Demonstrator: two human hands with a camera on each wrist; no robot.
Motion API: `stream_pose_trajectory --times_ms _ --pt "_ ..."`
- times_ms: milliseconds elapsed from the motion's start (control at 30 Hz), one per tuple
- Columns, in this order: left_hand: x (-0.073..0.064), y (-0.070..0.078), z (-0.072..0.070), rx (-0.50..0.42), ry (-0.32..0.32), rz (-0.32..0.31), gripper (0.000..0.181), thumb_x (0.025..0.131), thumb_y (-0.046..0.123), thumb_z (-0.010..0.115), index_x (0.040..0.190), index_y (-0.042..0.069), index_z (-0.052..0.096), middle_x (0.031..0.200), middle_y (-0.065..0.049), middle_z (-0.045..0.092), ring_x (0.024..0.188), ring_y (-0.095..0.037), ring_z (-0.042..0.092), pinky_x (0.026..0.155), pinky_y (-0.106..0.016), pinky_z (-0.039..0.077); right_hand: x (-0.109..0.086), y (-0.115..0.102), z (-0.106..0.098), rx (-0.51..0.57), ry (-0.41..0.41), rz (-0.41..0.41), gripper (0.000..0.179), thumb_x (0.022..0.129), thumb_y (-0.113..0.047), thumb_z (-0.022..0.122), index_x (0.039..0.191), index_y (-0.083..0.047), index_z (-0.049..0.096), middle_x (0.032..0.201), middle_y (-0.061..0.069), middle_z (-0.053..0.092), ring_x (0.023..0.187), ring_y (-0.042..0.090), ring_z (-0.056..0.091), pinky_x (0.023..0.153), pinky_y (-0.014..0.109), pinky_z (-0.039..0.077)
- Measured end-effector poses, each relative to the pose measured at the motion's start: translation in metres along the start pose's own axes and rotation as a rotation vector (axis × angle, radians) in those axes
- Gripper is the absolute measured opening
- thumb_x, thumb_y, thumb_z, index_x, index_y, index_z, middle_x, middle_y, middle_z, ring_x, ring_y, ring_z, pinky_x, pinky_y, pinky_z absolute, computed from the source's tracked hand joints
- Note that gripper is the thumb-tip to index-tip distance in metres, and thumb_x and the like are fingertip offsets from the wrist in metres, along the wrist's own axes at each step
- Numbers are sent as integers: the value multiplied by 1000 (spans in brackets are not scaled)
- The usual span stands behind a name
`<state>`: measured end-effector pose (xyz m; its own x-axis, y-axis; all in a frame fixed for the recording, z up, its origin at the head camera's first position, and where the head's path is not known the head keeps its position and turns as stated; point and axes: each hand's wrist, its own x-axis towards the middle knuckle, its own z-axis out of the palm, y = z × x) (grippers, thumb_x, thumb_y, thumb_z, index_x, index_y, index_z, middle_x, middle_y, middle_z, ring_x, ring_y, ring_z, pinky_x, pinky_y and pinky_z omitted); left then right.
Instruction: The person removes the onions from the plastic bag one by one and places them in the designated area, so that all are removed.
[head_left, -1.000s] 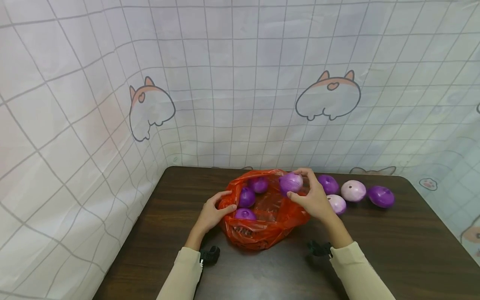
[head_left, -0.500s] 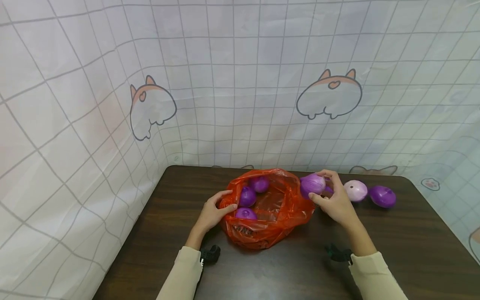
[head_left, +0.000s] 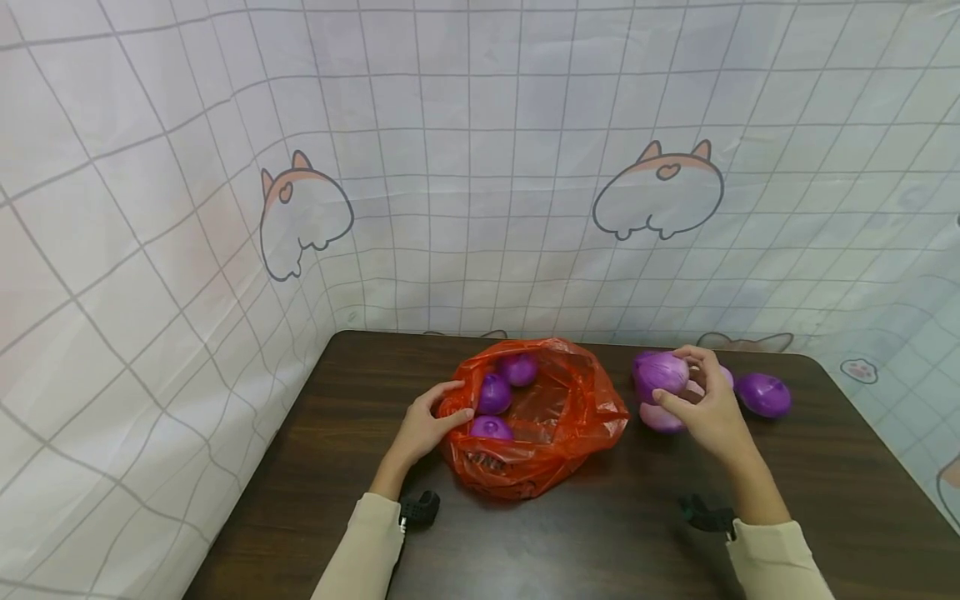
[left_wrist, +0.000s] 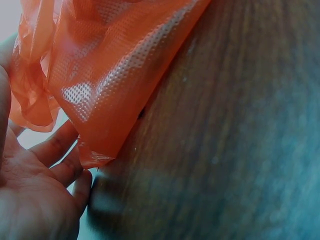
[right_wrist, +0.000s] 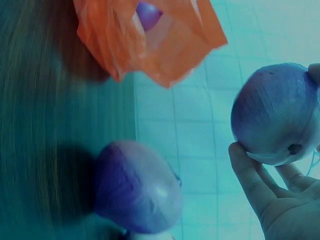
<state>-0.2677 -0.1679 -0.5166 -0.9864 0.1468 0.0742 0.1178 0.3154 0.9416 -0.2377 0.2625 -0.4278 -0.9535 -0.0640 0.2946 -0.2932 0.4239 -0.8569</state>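
Note:
In the head view my left hand (head_left: 423, 429) grips the left rim of a red plastic bag (head_left: 525, 471), thumb over the edge and fingers outside. The left wrist view has that hand (left_wrist: 37, 195) against the bag's crinkled side (left_wrist: 115, 65). Inside the open bag sit three purple onions (head_left: 493, 393). To the bag's right, my right hand (head_left: 708, 408) holds a purple onion (head_left: 663, 375) between thumb and fingertips. From the right wrist, the held onion (right_wrist: 275, 115) appears raised, apart from another onion (right_wrist: 137, 190) on the table.
A pale pink onion (head_left: 660, 419) lies below the held one, and another pale onion (head_left: 726, 377) is mostly hidden by the right hand. Farther right lies a dark purple onion (head_left: 763, 394). The dark wooden table (head_left: 525, 550) ends at a grid-patterned curtain (head_left: 525, 208).
My right hand has carried its onion from over the bag's mouth rightward to above the loose onions. My left hand stays at the bag's rim.

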Motion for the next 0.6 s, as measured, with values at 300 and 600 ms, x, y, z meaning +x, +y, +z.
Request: stream_pose_trajectory --times_ms 300,600 --pt "-5 15 -3 3 -35 -35 55 84 37 74 135 27 54 130 -6 60 111 -24 60 91 -40 54 -1 14 -15 -69 52 14 64 85 -17 73 137 -12 35 127 4 47 107 -1 50 81 9 46" --pt "-14 37 -7 20 -66 -31 56 86 34 72 137 21 52 129 -8 60 110 -23 60 91 -39 54 -2 25 -24 -80 101 18 64 86 -17 72 137 -10 34 124 4 47 103 -3 50 77 9 46"
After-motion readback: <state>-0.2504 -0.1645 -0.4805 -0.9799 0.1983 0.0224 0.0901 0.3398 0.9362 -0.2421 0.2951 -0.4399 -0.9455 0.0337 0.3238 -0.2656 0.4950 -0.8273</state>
